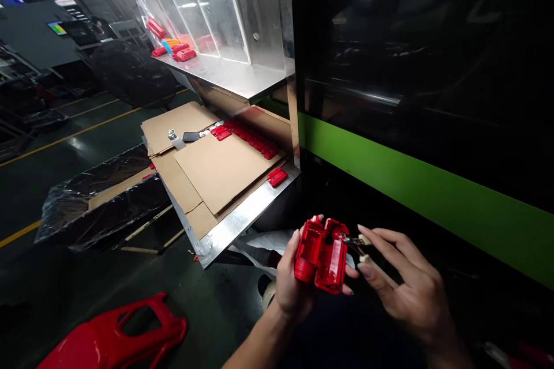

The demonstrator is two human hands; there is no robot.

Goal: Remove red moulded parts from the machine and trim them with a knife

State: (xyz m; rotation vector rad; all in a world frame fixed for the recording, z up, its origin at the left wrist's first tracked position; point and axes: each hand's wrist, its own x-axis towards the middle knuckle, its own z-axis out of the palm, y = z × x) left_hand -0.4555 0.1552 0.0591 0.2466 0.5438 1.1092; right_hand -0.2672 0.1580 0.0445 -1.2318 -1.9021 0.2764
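My left hand (288,283) is closed around a red plastic housing (334,265) that lies open in two hollow halves side by side, with a ribbed round end at its lower left. In my right hand (413,294) is a pair of small cutting pliers (355,242) with pale handles, held between thumb and fingers. Their dark jaws touch or nearly touch the upper right rim of the housing; exact contact is hard to make out. My left fingertips show beyond the housing's right side.
Left of my hands is a metal table (242,219) with cardboard sheets (229,167), a row of red parts (251,138) and one single red part (277,177). More red parts (185,54) lie on the metal shelf (242,76). A large red moulded piece (99,334) is at lower left. A black-and-green machine (389,167) stands right.
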